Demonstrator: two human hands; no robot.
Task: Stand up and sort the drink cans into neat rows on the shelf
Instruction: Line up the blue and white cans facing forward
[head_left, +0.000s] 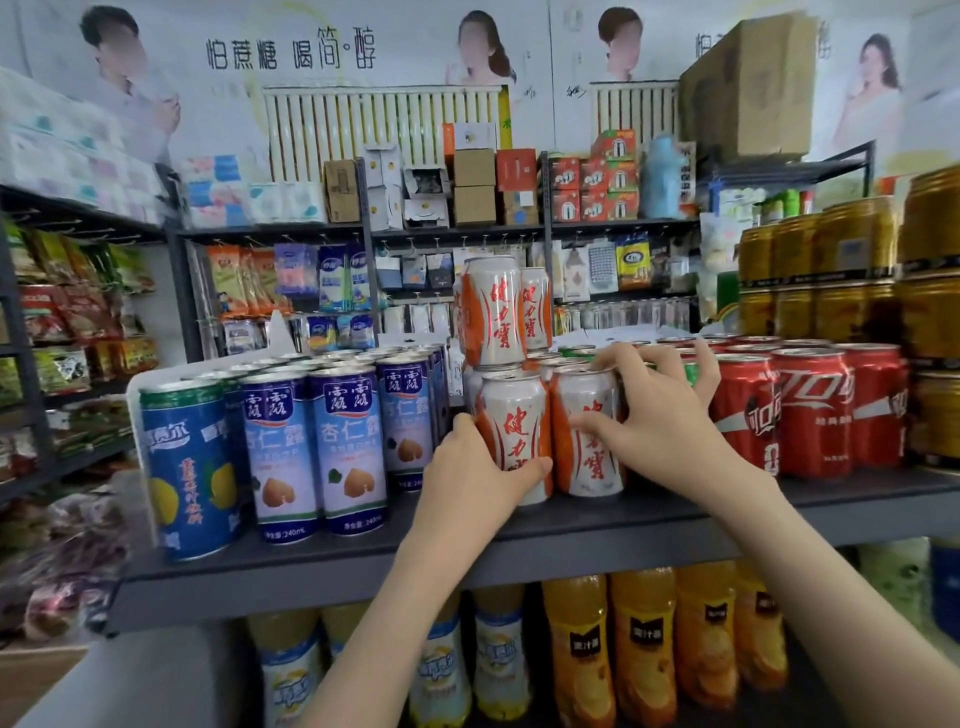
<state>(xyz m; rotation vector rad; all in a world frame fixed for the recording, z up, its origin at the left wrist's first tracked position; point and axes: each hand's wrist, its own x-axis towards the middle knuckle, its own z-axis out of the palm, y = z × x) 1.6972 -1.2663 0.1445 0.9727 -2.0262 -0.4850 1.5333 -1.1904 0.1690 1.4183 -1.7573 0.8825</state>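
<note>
Left hand (467, 467) was wrapped low round the left orange-white can (511, 415), thumb across its face. Right hand (660, 410) was clamped on the right orange-white can (592, 467), fingers hooked over the rim, thumb on the label. Both cans stood upright at the front of the shelf (363, 566), touching side by side, labels out, btwn the blue almond-drink cans (311, 447) and the red cola cans (810, 410). The 2-handed hold was prob. to square the pair w/ the row behind and the shelf edge. Stacked cans (491, 312) of the same brand sat on the row just behind, so a hard push could have toppled them.
</note>
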